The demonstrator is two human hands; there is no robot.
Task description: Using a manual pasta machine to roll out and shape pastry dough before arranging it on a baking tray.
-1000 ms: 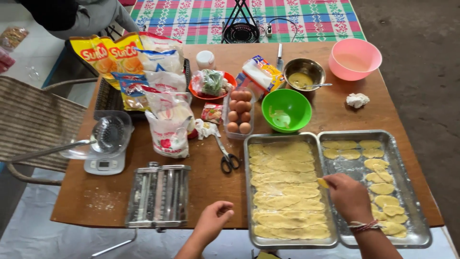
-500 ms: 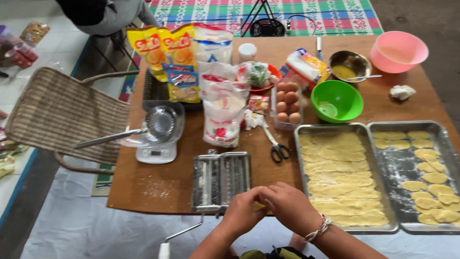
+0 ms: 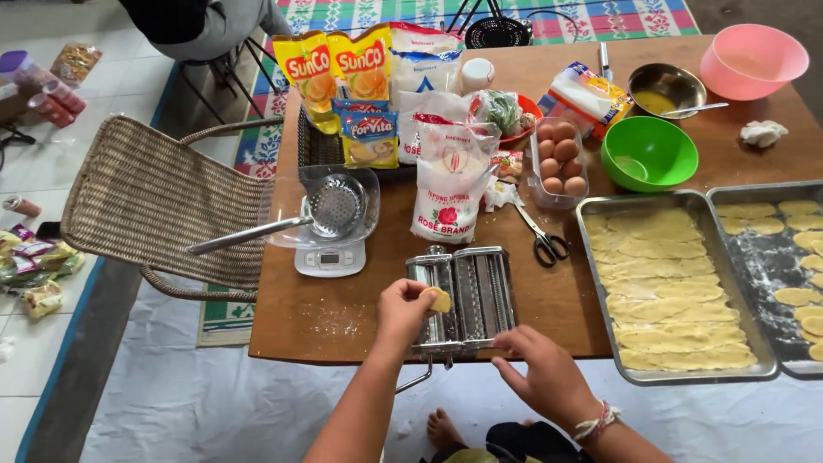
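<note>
- Right now my left hand (image 3: 401, 310) pinches a small, flat, pale-yellow dough piece (image 3: 441, 300) between thumb and fingertips, holding it just over the top of the pasta roller (image 3: 467, 296).
- That roller is a boxy, shiny metal machine with ribbed rollers, standing at the near edge of the brown wooden tabletop (image 3: 343, 309); flour dust speckles the wood to its left.
- My right hand (image 3: 544, 373) sits at the roller's near right corner, its grip loosely spread, fingertips touching the metal base, holding nothing that I can make out.
- A woven string bracelet circles that wrist.
- To the right lies a rectangular metal tray (image 3: 656, 375), filled with rows of thin, flat yellow dough strips; a second tray (image 3: 754, 257) beside it, floured, carries small oval pieces.
- Black-handled scissors (image 3: 544, 240) lie between roller and tray.
- Behind the roller stands a soft white flour bag (image 3: 450, 184), and left of it a white kitchen scale (image 3: 330, 257) bearing a clear bowl with a perforated metal skimmer.
</note>
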